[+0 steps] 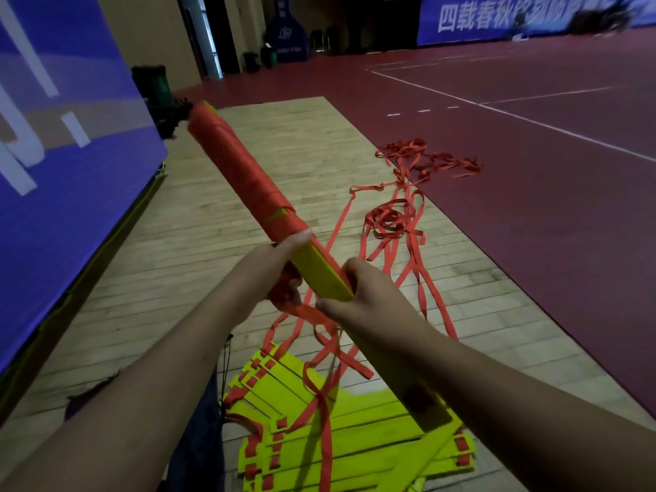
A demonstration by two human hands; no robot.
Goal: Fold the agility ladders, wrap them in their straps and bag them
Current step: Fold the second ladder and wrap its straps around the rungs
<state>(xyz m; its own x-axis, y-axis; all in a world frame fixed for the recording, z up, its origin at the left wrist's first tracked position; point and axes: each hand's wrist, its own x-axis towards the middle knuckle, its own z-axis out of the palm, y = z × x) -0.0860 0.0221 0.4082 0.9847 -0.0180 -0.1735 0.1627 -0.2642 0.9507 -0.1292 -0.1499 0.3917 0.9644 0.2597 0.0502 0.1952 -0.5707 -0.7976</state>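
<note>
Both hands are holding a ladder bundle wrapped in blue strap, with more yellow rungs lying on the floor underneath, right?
Not blue: the head view shows the strap on the bundle is orange. Left hand and right hand do hold it, yellow rungs on the floor underneath.

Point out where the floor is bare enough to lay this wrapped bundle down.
Bare wood floor lies between the blue banner and the held bundle. The red court right of the loose straps is bare too. Crowded: the yellow rungs heaped nearest the camera, and the strap tangle spilling across the wood edge.
</note>
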